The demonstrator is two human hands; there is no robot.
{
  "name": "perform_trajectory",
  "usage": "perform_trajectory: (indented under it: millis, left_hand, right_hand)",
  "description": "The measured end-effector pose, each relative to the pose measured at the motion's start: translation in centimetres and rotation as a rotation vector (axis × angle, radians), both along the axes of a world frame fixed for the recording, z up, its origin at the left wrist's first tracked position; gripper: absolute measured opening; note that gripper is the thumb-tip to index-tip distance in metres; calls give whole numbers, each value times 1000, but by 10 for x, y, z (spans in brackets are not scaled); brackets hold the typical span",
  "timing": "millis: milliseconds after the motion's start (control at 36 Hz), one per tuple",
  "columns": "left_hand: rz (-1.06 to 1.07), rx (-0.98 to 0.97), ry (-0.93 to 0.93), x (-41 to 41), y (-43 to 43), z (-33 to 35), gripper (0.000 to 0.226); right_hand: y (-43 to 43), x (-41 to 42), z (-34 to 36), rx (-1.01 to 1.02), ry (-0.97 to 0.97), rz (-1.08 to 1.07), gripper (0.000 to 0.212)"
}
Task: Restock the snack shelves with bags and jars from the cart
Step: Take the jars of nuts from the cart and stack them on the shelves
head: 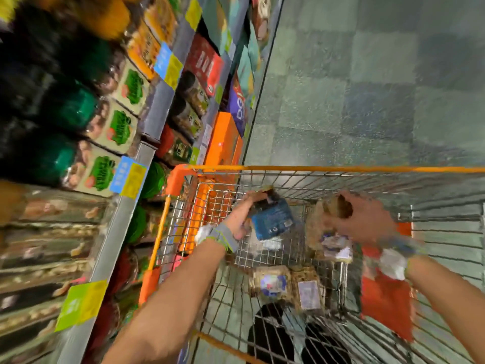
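Both of my hands reach into the wire cart [341, 169] with its orange rim. My left hand [242, 214] grips a dark blue snack bag [273, 218] by its left edge, lifted above the cart's mesh. My right hand [359, 219] is curled round a clear bag of brown snacks [319, 227] with a pale label. Two more clear snack packs [286, 285] with blue-white labels lie on the cart floor nearer me. A red bag [385, 303] sits under my right forearm.
The snack shelves [147, 122] run along the left, holding green-lidded jars, boxed packs with green labels and orange boxes [223, 140], with yellow and blue price tags on the shelf edges. Grey tiled floor [367, 88] lies beyond the cart. The picture is motion-blurred.
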State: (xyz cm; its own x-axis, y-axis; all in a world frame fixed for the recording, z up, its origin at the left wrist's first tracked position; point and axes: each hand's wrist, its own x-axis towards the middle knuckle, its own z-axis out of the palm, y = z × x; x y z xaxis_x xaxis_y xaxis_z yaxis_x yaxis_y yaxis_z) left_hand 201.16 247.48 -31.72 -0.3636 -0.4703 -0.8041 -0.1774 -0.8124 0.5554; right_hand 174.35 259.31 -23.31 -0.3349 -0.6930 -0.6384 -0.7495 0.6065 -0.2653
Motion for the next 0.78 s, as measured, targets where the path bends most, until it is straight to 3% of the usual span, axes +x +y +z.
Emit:
perform_trajectory:
  millis: [111,167,222,278,361,417,472,528,611,667,694,778]
  left_hand:
    - [31,-12,82,6,4,63,83]
    - [-66,-7,49,7,11,104,52]
    - [-133,-108,-128,15,19,130,36]
    - [-288,-290,-257,22,28,148,44]
    - [-369,-454,-384,36,44,185,54]
    - [-339,-527,-466,45,60,220,58]
    - [-262,-600,-561,54,73,241,77]
    - [-132,-637,-503,61,83,261,88]
    - [-112,-709,-568,74,121,324,53]
    - [-23,-755,-632,82,140,352,50]
    - [125,-775,-684,110,173,376,48]
    - [169,-826,-754,114,192,388,50]
  right_hand:
    - [-12,10,70,-73,-45,68,53]
    - [-19,15,104,-144,-114,72,59]
    - [-26,18,133,-209,-152,79,70]
    - [-36,25,168,-249,-151,119,73]
    - [-52,46,232,-327,-122,245,59]
    - [-58,64,273,-393,-115,312,58]
    - [-59,81,304,-462,-111,401,64]
    - [-59,97,333,-519,-113,507,56]
    - [-48,131,376,-618,-134,658,44]
    - [-36,151,408,-671,-129,757,43]
    - [-16,184,438,-765,-151,913,44]
    - [-7,199,457,-774,-97,969,52]
